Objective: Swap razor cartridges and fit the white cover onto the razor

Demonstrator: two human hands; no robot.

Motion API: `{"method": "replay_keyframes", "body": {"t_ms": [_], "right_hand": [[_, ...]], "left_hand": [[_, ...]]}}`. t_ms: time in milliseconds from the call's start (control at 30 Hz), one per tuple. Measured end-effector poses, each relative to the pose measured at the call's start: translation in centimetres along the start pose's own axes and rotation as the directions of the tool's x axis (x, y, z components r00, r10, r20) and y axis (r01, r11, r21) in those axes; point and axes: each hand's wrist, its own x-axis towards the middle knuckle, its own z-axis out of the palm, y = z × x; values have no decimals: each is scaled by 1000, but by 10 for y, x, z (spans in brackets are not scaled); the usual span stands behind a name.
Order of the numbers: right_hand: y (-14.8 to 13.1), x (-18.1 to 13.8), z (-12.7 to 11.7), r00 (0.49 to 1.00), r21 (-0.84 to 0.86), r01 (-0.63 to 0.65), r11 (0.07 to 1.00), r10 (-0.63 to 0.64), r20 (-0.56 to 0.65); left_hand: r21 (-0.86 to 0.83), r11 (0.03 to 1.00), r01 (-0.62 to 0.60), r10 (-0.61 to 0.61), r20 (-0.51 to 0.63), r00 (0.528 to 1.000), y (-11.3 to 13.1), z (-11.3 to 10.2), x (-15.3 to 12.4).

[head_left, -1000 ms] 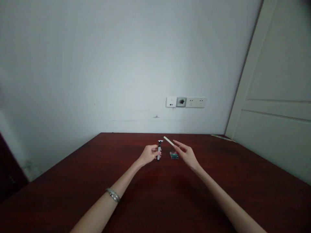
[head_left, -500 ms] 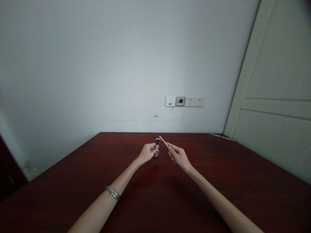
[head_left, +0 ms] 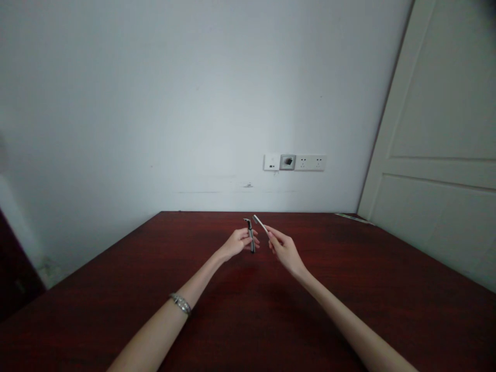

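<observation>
My left hand is closed on the handle of a razor, grey and black, held nearly upright with its head at the top turned to the left. My right hand pinches a white toothbrush, which slants up to the left. The bristle end of the brush is close to the right of the razor's neck, with a small gap between them. Both hands are above the dark red table. Part of the toothbrush handle is hidden inside my right hand.
A white wall stands behind the table, with a row of sockets on it. A pale panelled door is at the right. A silver bracelet circles my left forearm.
The razor has been turned in my left hand, so its head, formerly facing me under the brush, now points left. The toothbrush bristles have come a little away from it.
</observation>
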Motion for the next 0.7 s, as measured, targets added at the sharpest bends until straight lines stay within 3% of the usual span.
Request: {"method": "replay_keyframes", "body": {"t_ms": [167, 300, 400, 467, 567, 700], "right_hand": [[-6, -5, 6, 999, -45, 34, 998, -34, 2], [-13, -8, 7, 998, -62, 61, 996, -59, 37], [-18, -5, -2, 996, -78, 93, 993, -92, 23], [-19, -1, -12, 992, -106, 121, 987, -118, 32], [-17, 6, -28, 979, -147, 171, 974, -151, 135], [-15, 9, -37, 968, -153, 220, 964, -196, 158]], "left_hand": [[-37, 999, -3, 6, 66, 998, 2, 3, -2], [20, 999, -34, 34, 11, 999, -3, 1, 2], [174, 981, -89, 98, -39, 994, -5, -5, 4], [359, 918, -171, 201, -48, 978, -4, -10, 2], [614, 734, -289, 356, 14, 934, 0, -16, -2], [758, 539, -367, 448, 111, 887, 4, -18, -5]]}}
